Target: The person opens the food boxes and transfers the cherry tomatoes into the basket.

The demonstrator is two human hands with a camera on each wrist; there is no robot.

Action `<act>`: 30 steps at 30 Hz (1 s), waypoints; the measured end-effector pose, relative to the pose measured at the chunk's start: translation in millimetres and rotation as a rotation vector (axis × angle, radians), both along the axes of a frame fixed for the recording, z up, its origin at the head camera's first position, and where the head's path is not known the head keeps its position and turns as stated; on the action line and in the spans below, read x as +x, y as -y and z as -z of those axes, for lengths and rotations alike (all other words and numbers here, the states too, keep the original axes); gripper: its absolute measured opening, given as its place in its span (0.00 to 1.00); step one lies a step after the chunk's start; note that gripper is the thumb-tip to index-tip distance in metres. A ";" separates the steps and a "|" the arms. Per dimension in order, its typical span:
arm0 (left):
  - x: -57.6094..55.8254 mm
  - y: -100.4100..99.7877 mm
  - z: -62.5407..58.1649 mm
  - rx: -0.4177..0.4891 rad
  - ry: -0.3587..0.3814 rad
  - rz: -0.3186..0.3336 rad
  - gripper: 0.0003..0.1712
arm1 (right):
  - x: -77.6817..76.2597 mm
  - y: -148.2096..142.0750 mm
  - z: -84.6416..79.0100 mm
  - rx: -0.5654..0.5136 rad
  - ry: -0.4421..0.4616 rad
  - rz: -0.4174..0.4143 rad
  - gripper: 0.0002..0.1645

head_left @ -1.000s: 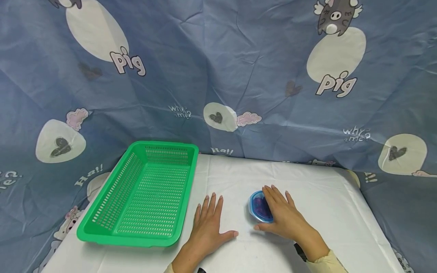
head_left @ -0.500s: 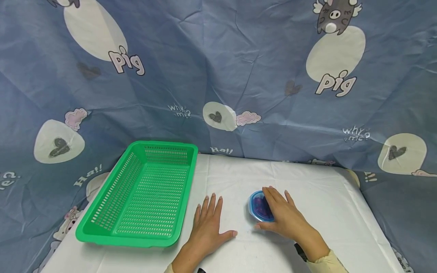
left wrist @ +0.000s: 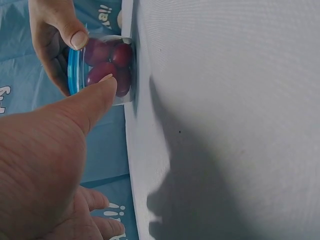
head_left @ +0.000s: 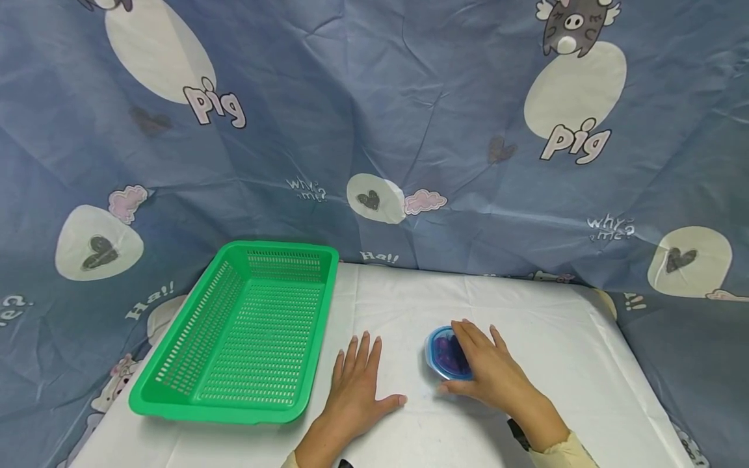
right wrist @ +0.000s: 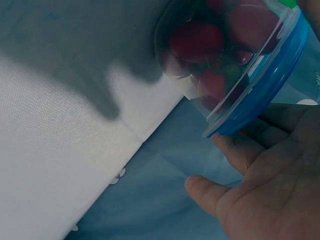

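A clear plastic tub (head_left: 446, 354) with a blue lid stands on the white table and holds several dark red, round fruit-like pieces (left wrist: 102, 70). My right hand (head_left: 488, 370) grips it from the right: fingers reach over the far side and the thumb lies at the near side. In the right wrist view, that hand (right wrist: 270, 175) lies against the blue lid rim, one finger standing free; its thumb is mostly hidden. My left hand (head_left: 354, 393) rests on the table left of the tub, fingers straight and thumb spread, apart from the tub.
A green perforated plastic basket (head_left: 257, 414) stands on the left of the table, with nothing seen inside. The white-covered table (head_left: 556, 364) meets a blue printed cloth (head_left: 380, 117) at the back and sides.
My right hand has shifted slightly to the right, so a little more of the lid shows. The tub, the basket and my left hand look still.
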State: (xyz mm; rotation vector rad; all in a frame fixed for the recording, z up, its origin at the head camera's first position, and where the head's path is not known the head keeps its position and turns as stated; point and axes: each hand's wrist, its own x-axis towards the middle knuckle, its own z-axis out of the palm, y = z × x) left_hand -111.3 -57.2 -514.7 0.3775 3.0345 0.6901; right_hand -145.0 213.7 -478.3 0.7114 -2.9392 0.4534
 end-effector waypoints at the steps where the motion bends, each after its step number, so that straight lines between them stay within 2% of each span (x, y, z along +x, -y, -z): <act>1: -0.3 -0.1 0.1 -0.002 0.000 0.000 0.64 | 0.1 -0.3 -0.2 0.001 -0.002 0.000 0.70; 20: 2.3 -2.0 -0.1 0.017 0.005 0.020 0.64 | 6.6 -5.9 -5.2 0.030 0.030 0.022 0.71; 30: 0.7 -3.3 -0.5 0.015 -0.007 0.006 0.64 | 6.8 -10.2 -7.8 0.014 0.021 0.020 0.70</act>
